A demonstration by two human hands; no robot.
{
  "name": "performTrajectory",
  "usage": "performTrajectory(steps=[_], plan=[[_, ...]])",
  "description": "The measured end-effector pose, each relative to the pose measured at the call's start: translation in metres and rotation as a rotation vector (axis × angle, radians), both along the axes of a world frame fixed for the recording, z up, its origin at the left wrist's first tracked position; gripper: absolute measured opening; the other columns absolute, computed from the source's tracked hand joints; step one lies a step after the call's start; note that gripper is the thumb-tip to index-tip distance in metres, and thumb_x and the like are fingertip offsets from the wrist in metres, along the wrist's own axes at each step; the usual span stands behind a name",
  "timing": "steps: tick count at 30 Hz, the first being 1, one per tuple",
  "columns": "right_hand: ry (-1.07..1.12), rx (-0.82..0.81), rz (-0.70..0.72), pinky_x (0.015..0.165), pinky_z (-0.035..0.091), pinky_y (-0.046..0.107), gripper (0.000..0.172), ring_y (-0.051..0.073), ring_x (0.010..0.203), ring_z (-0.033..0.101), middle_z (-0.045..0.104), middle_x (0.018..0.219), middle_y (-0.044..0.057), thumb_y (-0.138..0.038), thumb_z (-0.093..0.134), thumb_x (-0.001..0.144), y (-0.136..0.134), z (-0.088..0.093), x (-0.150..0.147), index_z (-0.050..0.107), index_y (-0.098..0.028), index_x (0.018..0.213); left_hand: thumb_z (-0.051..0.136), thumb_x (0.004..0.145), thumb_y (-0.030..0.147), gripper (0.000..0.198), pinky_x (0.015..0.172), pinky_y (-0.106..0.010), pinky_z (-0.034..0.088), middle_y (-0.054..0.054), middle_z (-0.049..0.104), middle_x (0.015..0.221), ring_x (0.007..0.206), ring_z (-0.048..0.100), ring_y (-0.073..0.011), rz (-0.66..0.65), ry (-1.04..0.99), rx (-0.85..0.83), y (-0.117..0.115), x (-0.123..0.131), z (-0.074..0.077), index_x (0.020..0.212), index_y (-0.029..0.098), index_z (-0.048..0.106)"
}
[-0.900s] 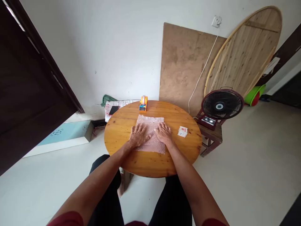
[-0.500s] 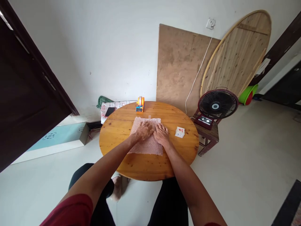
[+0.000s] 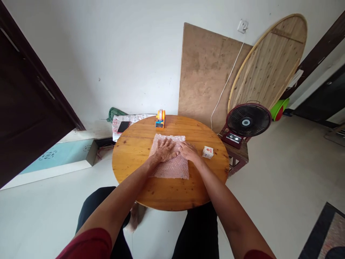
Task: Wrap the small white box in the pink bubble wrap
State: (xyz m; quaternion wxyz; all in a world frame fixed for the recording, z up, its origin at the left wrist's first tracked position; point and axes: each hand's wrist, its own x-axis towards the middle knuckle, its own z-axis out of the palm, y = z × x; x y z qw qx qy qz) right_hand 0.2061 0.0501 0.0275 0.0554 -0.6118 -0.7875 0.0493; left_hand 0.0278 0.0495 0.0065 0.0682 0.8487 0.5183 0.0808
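Observation:
A sheet of pinkish bubble wrap (image 3: 169,169) lies flat on the round wooden table (image 3: 172,196). My left hand (image 3: 165,150) presses on its upper middle, palm down with the fingers spread. Close beside it, my right hand (image 3: 188,151) rests on the wrap's upper right part, its fingers pointing left and slightly bent. The two hands almost meet. A small white box with red print (image 3: 207,152) stands just right of my right wrist. Behind the wrap is an orange and blue tape dispenser (image 3: 160,119).
A black fan (image 3: 245,123) stands on a low wooden stool (image 3: 240,158) at the right. Wooden boards (image 3: 207,72) lean on the wall. A dark phone (image 3: 124,126) lies on a white sack (image 3: 115,135) behind the table's left side.
My right hand has turned, its fingers swinging from pointing away to pointing left. My left hand stays flat on the wrap. A small clear strip at the wrap's far edge no longer sticks out.

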Motion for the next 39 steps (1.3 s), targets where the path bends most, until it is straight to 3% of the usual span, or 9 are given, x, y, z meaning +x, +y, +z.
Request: performTrajectory(steps=[5,10,19,27,34,39], plan=[[-0.05,0.082,-0.052,0.099,0.034,0.042,0.04,0.029,0.117,0.051,0.058,0.129,0.013,-0.034,0.036,0.095,0.019,0.01,-0.015,0.06,-0.021,0.124,0.032,0.087,0.071,0.077,0.11,-0.067,0.003,-0.013,0.019,0.159,0.146,0.007,-0.0392,0.026,-0.021,-0.01,0.001,0.0,-0.003,0.15,0.027,0.028],[-0.061,0.191,-0.171,0.097,0.03,0.046,0.044,0.033,0.119,0.046,0.057,0.125,0.018,-0.035,0.031,0.096,0.018,-0.003,-0.026,0.058,-0.019,0.128,0.037,0.081,0.076,0.084,0.109,-0.069,0.002,-0.013,0.018,0.159,0.145,0.006,-0.0419,0.059,-0.032,-0.002,0.004,0.0,-0.007,0.149,0.027,0.031],[-0.033,0.21,-0.196,0.096,0.026,0.046,0.046,0.032,0.116,0.044,0.057,0.124,0.017,-0.035,0.029,0.096,0.019,-0.014,-0.018,0.056,-0.02,0.131,0.043,0.081,0.071,0.09,0.11,-0.067,0.003,-0.019,0.013,0.159,0.145,0.004,-0.0424,0.174,-0.005,-0.003,0.007,0.002,-0.013,0.151,0.018,0.024],[0.012,0.244,-0.22,0.093,0.028,0.045,0.042,0.031,0.112,0.045,0.059,0.12,0.018,-0.033,0.035,0.094,0.022,-0.016,-0.015,0.06,-0.014,0.123,0.03,0.094,0.053,0.054,0.111,-0.049,0.026,-0.006,0.042,0.149,0.136,0.036,-0.0274,0.13,0.008,0.06,0.016,-0.023,0.001,0.138,0.025,0.044],[0.004,0.28,-0.229,0.091,0.029,0.045,0.042,0.032,0.111,0.046,0.059,0.119,0.018,-0.033,0.035,0.094,0.025,-0.021,-0.015,0.06,-0.014,0.122,0.023,0.093,0.062,0.066,0.112,-0.061,0.015,-0.009,0.029,0.156,0.145,0.015,-0.0332,0.241,0.035,0.081,0.016,-0.025,-0.01,0.145,0.023,0.037],[0.002,0.272,-0.225,0.091,0.029,0.045,0.043,0.032,0.112,0.045,0.059,0.119,0.019,-0.034,0.036,0.094,0.025,-0.02,-0.015,0.06,-0.013,0.123,0.022,0.092,0.064,0.071,0.111,-0.066,0.011,-0.012,0.019,0.159,0.147,0.01,-0.0343,0.265,0.037,-0.02,0.018,-0.026,-0.002,0.148,0.022,0.031]])
